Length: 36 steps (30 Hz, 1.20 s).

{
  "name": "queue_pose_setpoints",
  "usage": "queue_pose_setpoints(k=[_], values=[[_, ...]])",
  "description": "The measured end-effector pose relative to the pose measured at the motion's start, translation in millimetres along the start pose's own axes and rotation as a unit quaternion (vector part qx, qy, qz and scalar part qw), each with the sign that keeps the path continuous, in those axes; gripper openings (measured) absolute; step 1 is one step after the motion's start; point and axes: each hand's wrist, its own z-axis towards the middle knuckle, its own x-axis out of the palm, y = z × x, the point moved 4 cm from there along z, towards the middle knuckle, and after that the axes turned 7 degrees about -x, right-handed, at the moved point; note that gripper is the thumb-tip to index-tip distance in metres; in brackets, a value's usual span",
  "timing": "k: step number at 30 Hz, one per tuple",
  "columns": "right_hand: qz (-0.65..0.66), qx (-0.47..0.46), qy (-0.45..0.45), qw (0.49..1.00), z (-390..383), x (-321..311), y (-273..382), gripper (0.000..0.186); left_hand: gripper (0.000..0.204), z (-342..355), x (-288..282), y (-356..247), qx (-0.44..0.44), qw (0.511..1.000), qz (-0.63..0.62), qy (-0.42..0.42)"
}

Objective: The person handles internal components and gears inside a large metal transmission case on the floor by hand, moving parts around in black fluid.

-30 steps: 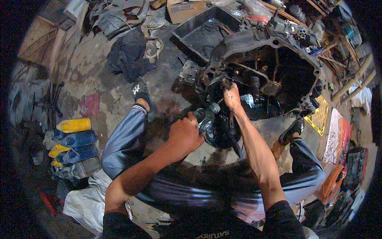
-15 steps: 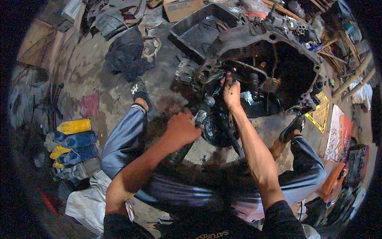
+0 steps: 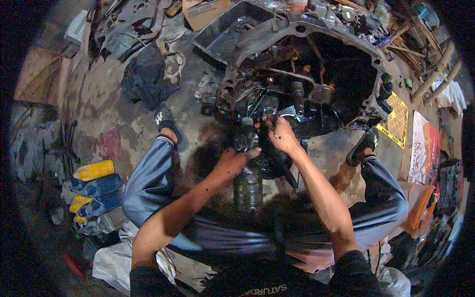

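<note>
Now moved forward from clutching the grimy plastic bottle (image 3: 247, 185): left hand (image 3: 232, 161), fingers outstretched beside it. Right hand (image 3: 281, 136) fingers closed on greasy dark part below gearbox housing (image 3: 316, 64); work evidently shifting to housing.

- Gearbox housing (image 3: 316, 64): dark grey, coated in black grease.
- Plastic bottle (image 3: 247, 185): clear, smoke-tinted.
- Oil bottles (image 3: 94, 190): blue bodies, yellow caps.
- Grid sheet (image 3: 396, 116): yellow with a crosshatch pattern.
- Trousers (image 3: 148, 178): glossy blue-grey.
- Floor (image 3: 104, 99): stained grey-brown.
</note>
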Motion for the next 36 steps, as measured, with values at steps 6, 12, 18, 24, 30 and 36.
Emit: queue_pose_setpoints(k=[6,12,18,24,30,36], values=[[0.213,0.124,0.070,0.967,-37,-6,27,0.072,0.041,14,32,-7,-0.013,0.993,-0.047,0.109],[0.146,0.143,0.102,0.974,-45,-29,59,0.076,0.046,5,53,-23,-0.038,0.971,-0.005,0.236],[0.058,0.112,0.095,0.987,-40,-41,64,0.071,0.058,3,33,-42,0.100,0.884,0.451,0.076],[-0.087,0.087,0.031,0.992,-41,-43,46,0.083,0.053,-2,7,-51,0.228,0.766,0.580,-0.157],[-0.150,0.054,0.002,0.987,-46,-42,61,0.076,0.054,11,3,-48,0.198,0.715,0.643,-0.192],[-0.116,0.135,-0.039,0.983,-55,-52,60,0.083,0.055,23,10,-55,0.222,0.726,0.626,-0.179]])
